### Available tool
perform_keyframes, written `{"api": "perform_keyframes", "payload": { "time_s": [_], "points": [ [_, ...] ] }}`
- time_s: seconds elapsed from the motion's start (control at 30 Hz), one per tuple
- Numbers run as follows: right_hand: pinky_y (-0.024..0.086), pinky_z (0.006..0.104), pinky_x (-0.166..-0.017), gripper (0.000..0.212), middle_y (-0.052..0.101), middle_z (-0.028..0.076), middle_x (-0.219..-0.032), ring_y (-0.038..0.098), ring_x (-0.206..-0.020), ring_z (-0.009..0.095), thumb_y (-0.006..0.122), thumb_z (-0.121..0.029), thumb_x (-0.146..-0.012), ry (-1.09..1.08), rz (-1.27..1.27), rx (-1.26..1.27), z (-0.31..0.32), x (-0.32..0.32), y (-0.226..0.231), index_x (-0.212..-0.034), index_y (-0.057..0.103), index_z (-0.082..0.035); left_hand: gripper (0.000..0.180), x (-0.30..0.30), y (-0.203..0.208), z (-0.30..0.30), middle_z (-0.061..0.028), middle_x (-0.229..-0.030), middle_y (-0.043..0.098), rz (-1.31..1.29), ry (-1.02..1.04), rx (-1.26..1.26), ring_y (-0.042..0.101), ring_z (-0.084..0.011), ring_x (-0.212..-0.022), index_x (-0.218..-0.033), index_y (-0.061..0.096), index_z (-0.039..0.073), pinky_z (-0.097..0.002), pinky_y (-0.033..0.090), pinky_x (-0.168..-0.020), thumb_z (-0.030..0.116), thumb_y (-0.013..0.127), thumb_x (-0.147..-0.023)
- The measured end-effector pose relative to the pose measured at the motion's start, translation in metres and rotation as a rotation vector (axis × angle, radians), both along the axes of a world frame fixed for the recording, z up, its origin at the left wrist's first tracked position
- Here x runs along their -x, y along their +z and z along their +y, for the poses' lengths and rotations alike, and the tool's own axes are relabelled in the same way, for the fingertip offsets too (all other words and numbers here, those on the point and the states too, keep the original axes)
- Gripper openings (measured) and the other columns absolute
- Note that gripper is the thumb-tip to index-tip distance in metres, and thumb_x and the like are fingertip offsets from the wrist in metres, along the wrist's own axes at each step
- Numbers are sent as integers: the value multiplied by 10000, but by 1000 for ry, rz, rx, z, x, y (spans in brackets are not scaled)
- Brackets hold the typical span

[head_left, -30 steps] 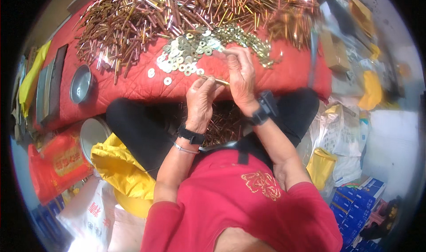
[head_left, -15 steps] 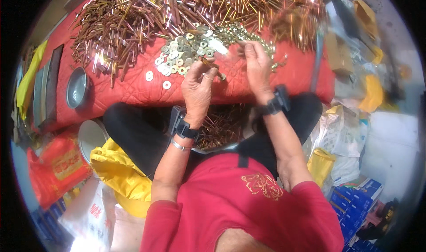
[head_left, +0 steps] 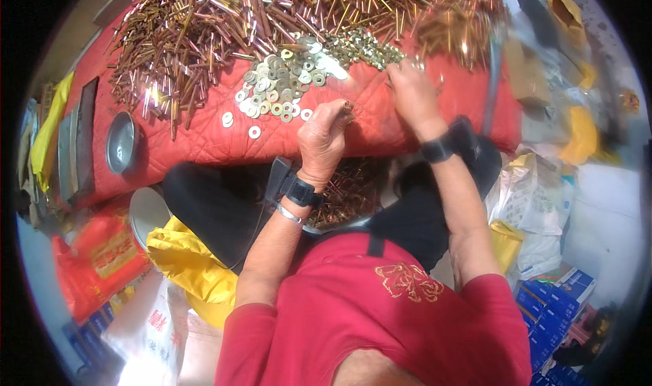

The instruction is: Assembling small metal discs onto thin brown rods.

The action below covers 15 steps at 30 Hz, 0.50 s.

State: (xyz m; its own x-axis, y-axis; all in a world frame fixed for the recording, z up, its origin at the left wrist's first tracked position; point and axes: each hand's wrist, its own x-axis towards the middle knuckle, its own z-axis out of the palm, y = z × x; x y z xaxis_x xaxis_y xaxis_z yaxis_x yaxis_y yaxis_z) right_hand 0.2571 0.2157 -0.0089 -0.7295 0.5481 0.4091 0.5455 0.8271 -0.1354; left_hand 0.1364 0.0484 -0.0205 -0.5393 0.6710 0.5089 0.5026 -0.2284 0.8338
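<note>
My left hand (head_left: 323, 137) is closed, fingers and thumb pinched round a copper-coloured rod (head_left: 348, 108). Only a dark end of it shows past the fingertips. Farther right, my right hand (head_left: 414, 94) reaches to the near right edge of a heap of small brassy nuts (head_left: 363, 48). Its fingers are bunched together and slightly blurred; what is between them is hidden. A pile of flat metal washers (head_left: 275, 80) lies just beyond and left of my left hand. Behind these spreads a big heap of copper-coloured rods (head_left: 224, 26).
A red quilted cloth (head_left: 204, 138) covers the work surface. A grey metal bowl (head_left: 121, 143) stands at its left. More rods (head_left: 350, 192) lie below the front edge, between my legs. A yellow bag (head_left: 193, 267) is at left, blue boxes (head_left: 553, 311) at lower right.
My right hand has moved right and a little nearer, to the edge of the nuts. My left hand has shifted right and nearer, turning so the rod shows less.
</note>
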Motion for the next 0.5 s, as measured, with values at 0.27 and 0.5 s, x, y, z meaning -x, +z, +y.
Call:
{"api": "perform_keyframes", "payload": {
  "time_s": [0.27,0.5],
  "points": [
    [496,318,-636,86,597,88,-818,617,-739,190,542,-24,-837,111,627,900,-49,19,32,-908,590,-31,212,3,-7,1,-94,-822,651,-19,47,68,645,-222,-716,-989,612,58,-305,508,-638,-31,634,-799],
    [497,326,-679,156,588,115,-872,616,-785,257,596,-23,-826,385,600,671,-74,25,31,-979,627,-11,227,-1,-9,0,-101,-915,668,-96,91,47,643,-190,-798,-1065,632,34,-296,512,-715,-8,629,-841]
  ]
}}
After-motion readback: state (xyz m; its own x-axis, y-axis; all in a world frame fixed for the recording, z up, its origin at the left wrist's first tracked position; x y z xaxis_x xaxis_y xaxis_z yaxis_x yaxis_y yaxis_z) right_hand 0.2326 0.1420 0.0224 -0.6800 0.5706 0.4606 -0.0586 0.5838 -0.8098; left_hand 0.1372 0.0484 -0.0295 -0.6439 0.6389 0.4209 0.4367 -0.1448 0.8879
